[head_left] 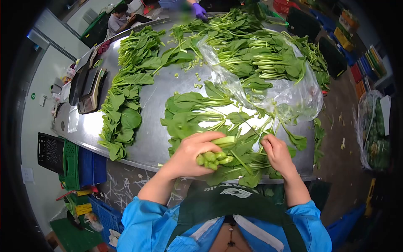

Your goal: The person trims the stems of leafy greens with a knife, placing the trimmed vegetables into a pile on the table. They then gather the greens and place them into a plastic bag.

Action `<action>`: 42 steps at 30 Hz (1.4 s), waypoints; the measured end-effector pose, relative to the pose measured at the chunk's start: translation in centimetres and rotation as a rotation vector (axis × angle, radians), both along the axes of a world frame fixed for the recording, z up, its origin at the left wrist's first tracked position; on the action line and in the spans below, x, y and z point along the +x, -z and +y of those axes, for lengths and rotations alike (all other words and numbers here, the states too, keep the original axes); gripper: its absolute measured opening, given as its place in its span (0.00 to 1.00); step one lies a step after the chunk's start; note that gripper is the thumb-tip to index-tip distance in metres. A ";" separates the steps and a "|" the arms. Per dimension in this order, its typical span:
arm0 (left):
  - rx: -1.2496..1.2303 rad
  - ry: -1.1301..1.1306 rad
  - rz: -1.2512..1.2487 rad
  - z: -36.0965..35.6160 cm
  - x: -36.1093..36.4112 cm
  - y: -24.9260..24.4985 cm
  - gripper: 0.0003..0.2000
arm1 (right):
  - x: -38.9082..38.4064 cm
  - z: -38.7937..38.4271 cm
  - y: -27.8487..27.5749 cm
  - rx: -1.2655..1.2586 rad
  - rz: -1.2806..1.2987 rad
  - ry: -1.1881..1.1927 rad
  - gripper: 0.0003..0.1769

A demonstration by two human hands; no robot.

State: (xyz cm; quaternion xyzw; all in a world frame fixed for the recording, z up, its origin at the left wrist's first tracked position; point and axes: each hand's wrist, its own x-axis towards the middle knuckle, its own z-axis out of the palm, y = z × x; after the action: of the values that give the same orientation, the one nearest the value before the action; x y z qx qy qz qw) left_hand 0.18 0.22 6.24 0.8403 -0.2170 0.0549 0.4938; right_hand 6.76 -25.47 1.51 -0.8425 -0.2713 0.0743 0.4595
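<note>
My left hand (191, 153) is wrapped round a bunch of leafy greens (213, 158), the cut pale stem ends facing me. In my right hand (275, 151) is a knife (252, 127), its thin blade slanting up and left over the greens on the table. Between and beyond my hands lies a loose pile of leafy greens (189, 105), stems toward the right. Part of the held bunch is hidden behind my left hand.
Bundled greens (124, 113) form a row along the left of the metal table (153, 126). A clear plastic bag (302, 96) lies under a heap of greens (268, 54). A scale (90, 90) stands at the left edge. A co-worker's purple-gloved hand (200, 11) is at the far side.
</note>
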 end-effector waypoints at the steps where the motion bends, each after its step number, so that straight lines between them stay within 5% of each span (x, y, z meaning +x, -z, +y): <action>1: 0.085 -0.011 -0.041 0.1 0.3 0.2 0.16 | 0.3 -0.5 0.1 -0.046 0.166 0.071 0.09; 3: 0.160 -0.013 -0.059 -0.7 -0.2 0.5 0.18 | -1.5 1.2 0.1 0.533 0.330 0.054 0.13; 7: 0.070 -0.011 -0.138 -3.4 1.1 0.8 0.18 | -0.5 4.9 -0.4 0.641 -0.064 -0.002 0.15; 13: 0.049 -0.140 -0.102 -2.4 1.1 -0.3 0.16 | 1.4 4.7 -3.0 0.505 -0.255 -0.167 0.16; 16: 0.172 -0.140 -0.036 -0.8 0.5 -0.5 0.16 | 3.6 2.4 -3.9 0.255 -0.342 -0.320 0.16; 18: 0.224 -0.133 0.062 0.4 0.1 -0.2 0.16 | 4.9 0.6 -4.2 -0.162 -0.540 -0.195 0.14; 21: 0.456 -0.110 -0.059 2.3 -0.1 0.7 0.19 | 5.5 -0.1 -4.8 -0.119 -0.510 0.000 0.12; 23: 0.421 -0.133 -0.127 1.4 -0.2 1.1 0.19 | 3.6 1.9 -4.6 0.077 -0.254 -0.032 0.12; 25: -0.353 -0.158 0.220 -0.4 -1.3 2.7 0.18 | 0.8 4.8 -4.4 0.196 0.089 -0.102 0.13; 27: -0.556 -0.263 0.517 -1.8 -2.5 3.0 0.17 | -0.7 7.3 -3.7 0.274 0.211 -0.176 0.13; 31: -0.954 -0.442 0.462 -0.6 -3.0 5.7 0.20 | 0.8 9.5 -1.4 0.324 0.618 -0.263 0.13; 35: -1.279 -0.561 0.558 2.6 -4.5 5.1 0.23 | 11.3 12.3 10.9 0.032 0.082 0.186 0.13; 40: -1.228 -0.507 0.543 4.4 -5.5 5.7 0.22 | 14.0 13.2 16.7 -0.383 -0.200 0.084 0.16; 42: -1.164 -0.513 0.533 5.2 -6.0 5.7 0.19 | 14.4 13.1 16.9 -0.366 -0.147 0.062 0.16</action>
State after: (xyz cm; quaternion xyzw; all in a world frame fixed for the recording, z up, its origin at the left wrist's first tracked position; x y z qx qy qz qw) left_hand -5.78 5.38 0.55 0.4479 0.1825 0.0691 0.8725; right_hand 21.12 -12.41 -15.43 -0.9231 -0.2599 0.0465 0.2797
